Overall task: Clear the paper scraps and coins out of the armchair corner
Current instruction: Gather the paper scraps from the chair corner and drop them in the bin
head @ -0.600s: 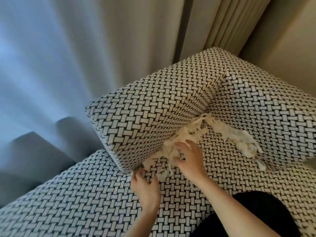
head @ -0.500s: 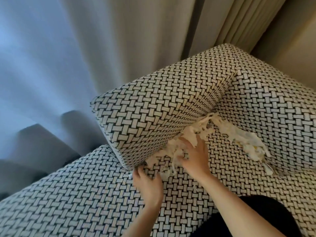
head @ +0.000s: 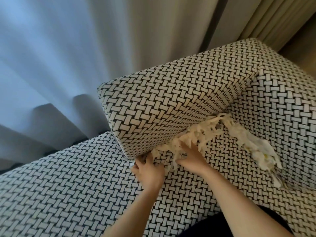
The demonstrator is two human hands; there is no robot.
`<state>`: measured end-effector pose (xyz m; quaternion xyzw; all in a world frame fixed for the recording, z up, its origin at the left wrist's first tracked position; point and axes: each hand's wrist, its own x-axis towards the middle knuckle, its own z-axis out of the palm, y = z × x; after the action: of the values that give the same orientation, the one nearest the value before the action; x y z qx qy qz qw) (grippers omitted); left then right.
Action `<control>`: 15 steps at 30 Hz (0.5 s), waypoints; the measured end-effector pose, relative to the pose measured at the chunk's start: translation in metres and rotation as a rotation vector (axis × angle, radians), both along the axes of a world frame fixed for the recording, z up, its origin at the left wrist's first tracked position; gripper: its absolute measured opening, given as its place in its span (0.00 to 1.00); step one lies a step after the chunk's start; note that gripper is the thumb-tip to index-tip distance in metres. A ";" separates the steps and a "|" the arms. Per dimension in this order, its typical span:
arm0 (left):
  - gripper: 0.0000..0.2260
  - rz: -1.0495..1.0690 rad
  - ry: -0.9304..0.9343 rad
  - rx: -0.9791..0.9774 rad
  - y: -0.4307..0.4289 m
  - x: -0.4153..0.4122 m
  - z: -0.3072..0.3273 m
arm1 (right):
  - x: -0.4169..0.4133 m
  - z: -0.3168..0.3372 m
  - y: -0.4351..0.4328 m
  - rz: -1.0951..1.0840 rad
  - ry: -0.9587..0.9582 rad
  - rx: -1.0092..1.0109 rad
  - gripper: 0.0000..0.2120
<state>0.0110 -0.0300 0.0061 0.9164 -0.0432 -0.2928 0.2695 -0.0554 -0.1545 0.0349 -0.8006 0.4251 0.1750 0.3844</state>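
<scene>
Raking paper scraps beyond right hand, fingers buried, grip unclear | left hand curled, contents unseen | light, flimsy: scoop bunches underneath

Fingertips of the right hand were buried in the scraps. Those of the left hand hid under the armrest corner. Scraps farther right were blurred.

Pale pleated curtains hang behind the woven-patterned armchair, bluish daylight at left; perhaps a beige wall right.
</scene>
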 end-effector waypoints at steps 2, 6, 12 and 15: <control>0.25 -0.033 -0.053 -0.030 0.003 -0.002 -0.003 | -0.005 0.000 -0.002 -0.035 -0.048 0.025 0.36; 0.21 -0.122 -0.195 -0.216 0.012 -0.014 -0.010 | -0.014 0.004 -0.004 -0.036 -0.094 0.077 0.37; 0.26 0.276 -0.151 -0.118 0.030 -0.027 -0.010 | -0.023 0.015 -0.001 0.007 -0.167 0.082 0.33; 0.28 0.300 -0.032 -0.031 0.026 -0.012 -0.006 | -0.024 0.016 0.001 0.021 -0.169 0.061 0.30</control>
<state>-0.0009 -0.0040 0.0004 0.9128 0.0852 -0.2338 0.3238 -0.0790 -0.1539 0.0512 -0.8049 0.3771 0.1237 0.4412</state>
